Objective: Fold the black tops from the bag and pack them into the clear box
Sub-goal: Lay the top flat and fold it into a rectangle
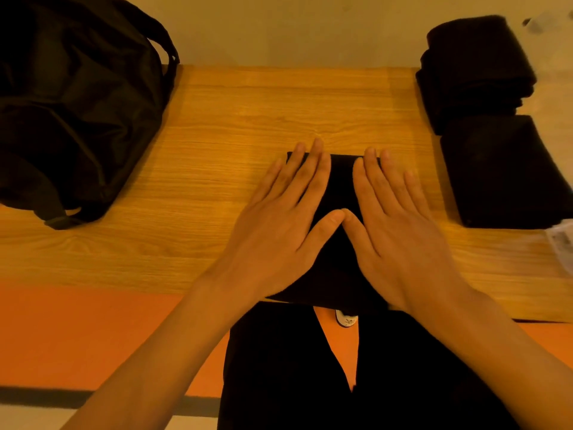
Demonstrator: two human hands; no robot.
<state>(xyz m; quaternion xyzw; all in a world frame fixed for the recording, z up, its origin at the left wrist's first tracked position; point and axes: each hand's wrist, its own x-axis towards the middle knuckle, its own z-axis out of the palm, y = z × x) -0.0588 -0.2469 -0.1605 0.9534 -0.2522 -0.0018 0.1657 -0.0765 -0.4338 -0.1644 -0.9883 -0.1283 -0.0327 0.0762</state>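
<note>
A folded black top (341, 187) lies on the wooden table (217, 150) near its front edge. My left hand (279, 218) and my right hand (400, 225) rest flat on it, palms down, fingers stretched forward, thumbs touching in the middle. Neither hand grips anything. A black bag (74, 107) sits at the table's far left. At the far right lie two piles of folded black tops, one at the back (474, 72) and one nearer (499, 172). A corner of clear plastic (562, 243) shows at the right edge.
The table's back edge meets a pale wall. Below the front edge are an orange floor (77, 336) and my dark trousers (294, 367) with a shoe tip (346, 319) between them.
</note>
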